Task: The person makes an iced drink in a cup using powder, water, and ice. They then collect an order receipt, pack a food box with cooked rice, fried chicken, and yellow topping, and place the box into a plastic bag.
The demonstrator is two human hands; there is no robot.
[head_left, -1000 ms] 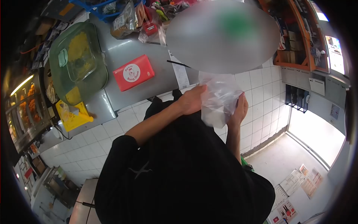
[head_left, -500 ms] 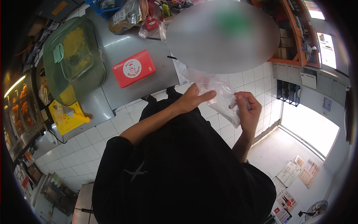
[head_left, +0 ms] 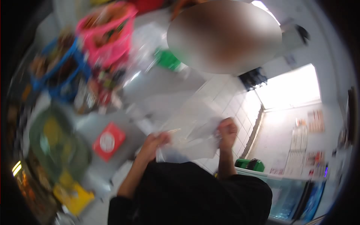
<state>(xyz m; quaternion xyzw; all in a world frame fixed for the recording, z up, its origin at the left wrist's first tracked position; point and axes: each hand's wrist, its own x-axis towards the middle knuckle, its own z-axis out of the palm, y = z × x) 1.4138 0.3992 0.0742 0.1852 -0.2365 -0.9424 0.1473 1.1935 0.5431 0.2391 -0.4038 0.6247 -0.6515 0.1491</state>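
Observation:
A clear plastic bag (head_left: 193, 131) is stretched out flat in front of my body, held at its two sides. My left hand (head_left: 154, 144) grips its left edge with closed fingers. On the opposite edge, my right hand (head_left: 227, 131) is closed around the plastic. The bag is see-through, and motion smears its outline. To the left of my left hand, a red box with a round white label (head_left: 108, 141) rests on the metal counter (head_left: 90, 125).
A green tub (head_left: 56, 146) with yellow contents and a yellow tray (head_left: 73, 198) stand at the left. Farther back are a blue basket (head_left: 62, 77), a pink basket (head_left: 108, 33) and a green object (head_left: 167, 59). A blurred oval covers the upper right.
The bag, bunched between my hands before, is now spread wide, with my hands farther apart. My view has swung, bringing the baskets into sight and shifting the red box lower.

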